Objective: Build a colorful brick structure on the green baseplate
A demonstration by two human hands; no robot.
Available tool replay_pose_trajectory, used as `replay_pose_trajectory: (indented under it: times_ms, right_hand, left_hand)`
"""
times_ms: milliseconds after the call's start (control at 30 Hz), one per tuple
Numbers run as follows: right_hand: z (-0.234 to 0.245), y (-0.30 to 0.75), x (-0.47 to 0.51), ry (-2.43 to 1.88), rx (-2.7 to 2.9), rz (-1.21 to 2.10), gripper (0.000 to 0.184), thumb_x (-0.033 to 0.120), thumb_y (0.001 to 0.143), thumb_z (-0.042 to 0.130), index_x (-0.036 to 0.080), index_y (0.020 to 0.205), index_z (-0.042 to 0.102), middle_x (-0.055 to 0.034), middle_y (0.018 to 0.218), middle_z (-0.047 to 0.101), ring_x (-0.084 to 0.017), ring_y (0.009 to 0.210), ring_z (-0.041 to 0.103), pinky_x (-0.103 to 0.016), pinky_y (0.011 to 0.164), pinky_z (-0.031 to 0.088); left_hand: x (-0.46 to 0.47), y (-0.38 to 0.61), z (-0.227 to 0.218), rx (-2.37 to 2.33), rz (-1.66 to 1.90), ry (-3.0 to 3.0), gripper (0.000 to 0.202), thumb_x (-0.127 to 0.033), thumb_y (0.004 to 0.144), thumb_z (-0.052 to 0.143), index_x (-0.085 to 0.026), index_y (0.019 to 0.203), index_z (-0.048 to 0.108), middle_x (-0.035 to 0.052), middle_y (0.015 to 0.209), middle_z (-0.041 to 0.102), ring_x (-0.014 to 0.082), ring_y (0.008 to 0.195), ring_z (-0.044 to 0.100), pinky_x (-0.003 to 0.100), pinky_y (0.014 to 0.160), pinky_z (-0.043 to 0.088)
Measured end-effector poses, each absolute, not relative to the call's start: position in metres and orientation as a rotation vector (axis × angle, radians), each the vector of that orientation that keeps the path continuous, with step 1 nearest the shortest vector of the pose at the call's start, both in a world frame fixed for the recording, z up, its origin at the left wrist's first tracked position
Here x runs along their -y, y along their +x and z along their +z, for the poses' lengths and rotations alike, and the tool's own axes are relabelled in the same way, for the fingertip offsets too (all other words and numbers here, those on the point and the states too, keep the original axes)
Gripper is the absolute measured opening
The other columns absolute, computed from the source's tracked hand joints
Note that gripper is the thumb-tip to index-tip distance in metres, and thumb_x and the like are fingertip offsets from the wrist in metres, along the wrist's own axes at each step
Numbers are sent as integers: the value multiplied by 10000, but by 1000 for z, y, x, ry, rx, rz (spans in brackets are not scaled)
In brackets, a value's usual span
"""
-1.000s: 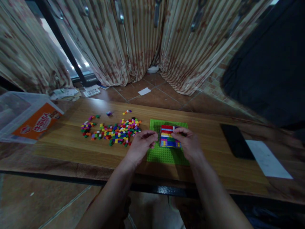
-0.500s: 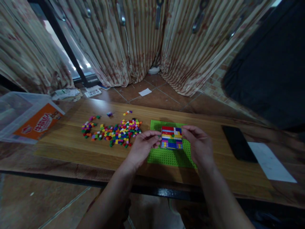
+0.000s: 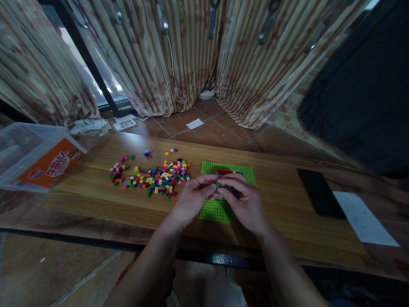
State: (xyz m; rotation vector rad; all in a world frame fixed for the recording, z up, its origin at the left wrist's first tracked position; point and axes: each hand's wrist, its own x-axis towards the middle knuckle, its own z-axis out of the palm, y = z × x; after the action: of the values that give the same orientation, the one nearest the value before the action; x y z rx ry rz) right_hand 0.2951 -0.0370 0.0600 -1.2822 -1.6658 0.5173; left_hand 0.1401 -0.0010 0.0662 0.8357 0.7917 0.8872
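Observation:
A green studded baseplate [image 3: 214, 209] lies on the wooden table [image 3: 275, 200]. On it stands a block of red, blue and yellow bricks [image 3: 227, 172], mostly hidden by my hands. My left hand [image 3: 193, 197] pinches a small green brick [image 3: 217, 185] at its fingertips. My right hand [image 3: 246, 200] meets it there, fingers closed over the same spot and covering the brick block. A pile of several small coloured bricks [image 3: 153, 175] lies just left of the baseplate.
A clear plastic box with an orange label [image 3: 38, 158] sits at the table's left end. A black phone [image 3: 315, 191] and a white sheet [image 3: 362, 217] lie to the right. Curtains [image 3: 191, 55] hang behind, over a tiled floor.
My right hand has moved left from the block's right side onto its front, joining my left fingertips over the bricks. The block is now largely covered.

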Motion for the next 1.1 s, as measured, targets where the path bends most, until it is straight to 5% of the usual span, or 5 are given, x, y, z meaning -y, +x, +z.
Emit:
replay_pose_trajectory:
  times_ms: [433, 1100]
  right_hand:
    - [61, 291, 38, -1292, 1674, 422, 155, 276, 920, 572, 288, 999, 705, -33, 1021, 662, -180, 966, 626, -362, 852, 512]
    - [54, 326, 28, -1528, 1662, 286, 151, 325, 878, 598, 248, 849, 724, -53, 1048, 614, -223, 1005, 588, -419, 908, 461]
  left_hand:
    - [0, 142, 65, -841, 855, 896, 255, -310, 734, 724, -138, 921, 698, 20, 721, 681, 97, 606, 599, 234, 620, 456]
    - [-5, 141, 54, -1060, 858, 1076, 127, -210, 776, 611, -146, 869, 669, 12, 710, 689, 109, 616, 597, 235, 622, 470]
